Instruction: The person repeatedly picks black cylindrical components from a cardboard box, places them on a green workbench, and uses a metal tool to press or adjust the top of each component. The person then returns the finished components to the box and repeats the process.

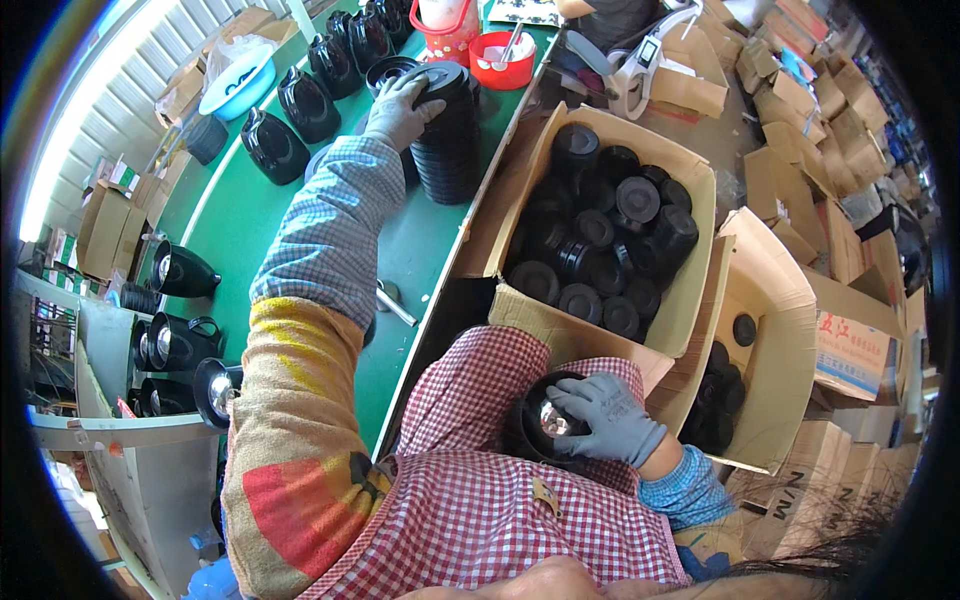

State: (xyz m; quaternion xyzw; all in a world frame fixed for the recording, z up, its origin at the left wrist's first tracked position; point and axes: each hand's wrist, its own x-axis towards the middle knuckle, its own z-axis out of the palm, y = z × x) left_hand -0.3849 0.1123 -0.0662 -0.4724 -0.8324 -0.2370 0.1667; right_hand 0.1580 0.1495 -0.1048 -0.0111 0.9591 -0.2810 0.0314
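Note:
My left hand (402,112), in a grey glove, reaches out over the green worktable. Its fingers curl over the top edge of a tall stack of black round discs (446,165), gripping the uppermost; the hand hides part of that disc. Lower down, a black jug body (517,428) rests in my lap with its open end up, showing a shiny silver inside (556,420). My gloved right hand (605,415) lies across its opening and holds it, its fingertips on the silver part. Beside the stack stands another open black vessel (388,70).
Several black jugs (273,147) line the green table (240,215); others (180,345) lie at its left. A red tub (503,62) stands at the far end. To my right, a carton (600,335) holds black round parts, beside another carton (770,400) with a few.

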